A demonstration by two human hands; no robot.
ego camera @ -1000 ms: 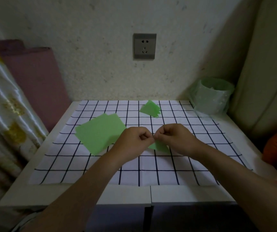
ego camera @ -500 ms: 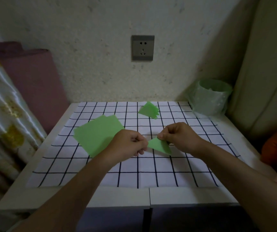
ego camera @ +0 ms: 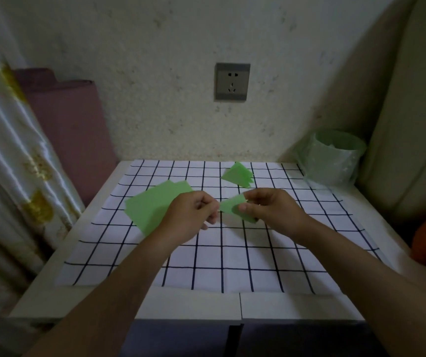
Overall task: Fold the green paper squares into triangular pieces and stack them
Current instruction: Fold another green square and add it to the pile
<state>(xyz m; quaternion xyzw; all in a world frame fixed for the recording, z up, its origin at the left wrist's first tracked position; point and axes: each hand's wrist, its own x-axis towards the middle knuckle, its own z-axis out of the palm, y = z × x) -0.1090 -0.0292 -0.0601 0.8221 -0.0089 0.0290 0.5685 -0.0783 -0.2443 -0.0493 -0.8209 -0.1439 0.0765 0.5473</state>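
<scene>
A folded green paper piece point(ego camera: 232, 207) is pinched by the right hand point(ego camera: 271, 211) above the white checked cloth point(ego camera: 232, 266), its tip beside the curled left hand point(ego camera: 191, 216), whose grip cannot be told, while flat green paper squares point(ego camera: 152, 204) lie left and folded green triangles point(ego camera: 237, 175) are stacked behind.

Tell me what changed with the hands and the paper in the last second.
The hands drew apart: the right hand keeps its pinch on the folded piece, now more exposed, while the left hand slid back to its tip, grip unclear. The flat squares and finished triangles stayed put.
</scene>
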